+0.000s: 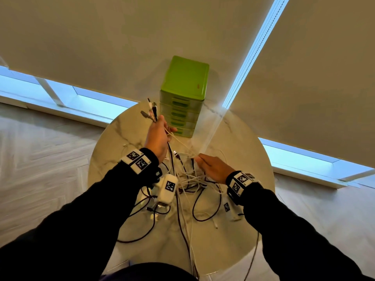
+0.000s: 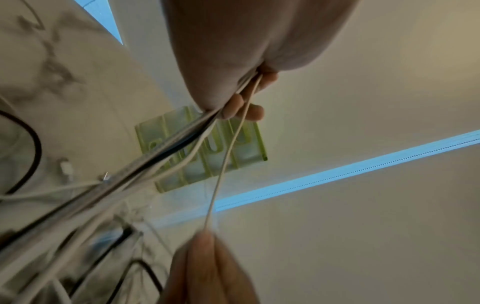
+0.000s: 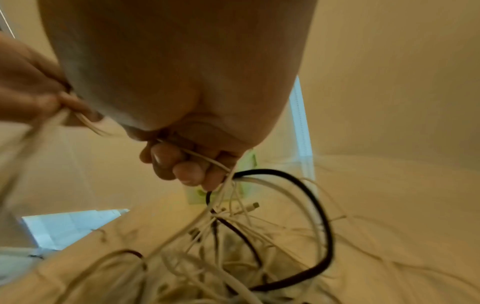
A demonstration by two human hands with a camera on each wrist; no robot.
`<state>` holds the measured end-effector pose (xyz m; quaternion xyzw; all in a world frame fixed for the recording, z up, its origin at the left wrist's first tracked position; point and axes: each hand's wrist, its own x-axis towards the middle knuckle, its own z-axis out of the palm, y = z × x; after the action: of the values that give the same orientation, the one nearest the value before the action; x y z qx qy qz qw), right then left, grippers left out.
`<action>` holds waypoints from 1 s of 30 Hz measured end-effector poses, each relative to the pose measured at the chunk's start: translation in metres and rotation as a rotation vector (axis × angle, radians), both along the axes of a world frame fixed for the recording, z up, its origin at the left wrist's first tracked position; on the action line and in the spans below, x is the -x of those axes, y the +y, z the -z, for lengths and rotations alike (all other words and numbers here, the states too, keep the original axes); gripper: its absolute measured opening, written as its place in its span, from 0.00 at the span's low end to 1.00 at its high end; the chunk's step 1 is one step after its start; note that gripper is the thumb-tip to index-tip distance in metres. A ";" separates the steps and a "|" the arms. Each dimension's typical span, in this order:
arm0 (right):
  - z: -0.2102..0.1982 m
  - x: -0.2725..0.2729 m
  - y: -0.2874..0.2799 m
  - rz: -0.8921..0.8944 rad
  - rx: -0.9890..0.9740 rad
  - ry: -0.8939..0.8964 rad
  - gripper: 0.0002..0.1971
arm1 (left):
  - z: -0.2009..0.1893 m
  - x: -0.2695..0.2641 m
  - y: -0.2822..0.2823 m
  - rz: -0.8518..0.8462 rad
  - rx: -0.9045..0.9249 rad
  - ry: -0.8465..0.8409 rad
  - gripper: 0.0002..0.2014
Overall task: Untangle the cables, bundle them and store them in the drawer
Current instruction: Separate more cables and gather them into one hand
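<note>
A tangle of white and black cables lies on the round marble table. My left hand is raised above it and grips a bunch of cable ends, whose plugs stick up past the fist. In the left wrist view the cables run taut from the curled fingers down to the pile. My right hand sits lower to the right and pinches a thin white cable that stretches towards the left hand. The green drawer unit stands behind, all drawers closed.
White adapters or chargers lie among the cables near my left wrist, another near my right. Several cables hang over the table's near edge. Roller blinds and a window strip are behind the table; pale floor lies around it.
</note>
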<state>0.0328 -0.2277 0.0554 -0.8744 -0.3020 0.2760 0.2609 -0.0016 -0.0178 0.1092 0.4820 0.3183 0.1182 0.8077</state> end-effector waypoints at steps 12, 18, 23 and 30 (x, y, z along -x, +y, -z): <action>0.007 -0.018 -0.040 0.059 0.173 -0.050 0.18 | -0.023 0.015 0.022 0.072 -0.174 -0.170 0.19; -0.011 -0.027 -0.021 0.239 0.010 -0.220 0.20 | 0.001 0.029 0.007 0.268 -0.410 -0.043 0.17; -0.054 -0.003 0.024 0.146 -0.264 -0.235 0.14 | 0.018 0.029 -0.033 0.448 -0.422 0.112 0.19; -0.062 0.024 0.024 0.017 -0.320 -0.117 0.12 | 0.006 0.028 -0.044 0.381 -0.105 0.029 0.15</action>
<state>0.0093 -0.2038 0.1176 -0.8389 -0.3493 0.1707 0.3810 -0.0292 -0.0618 0.1036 0.5766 0.2262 -0.0271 0.7846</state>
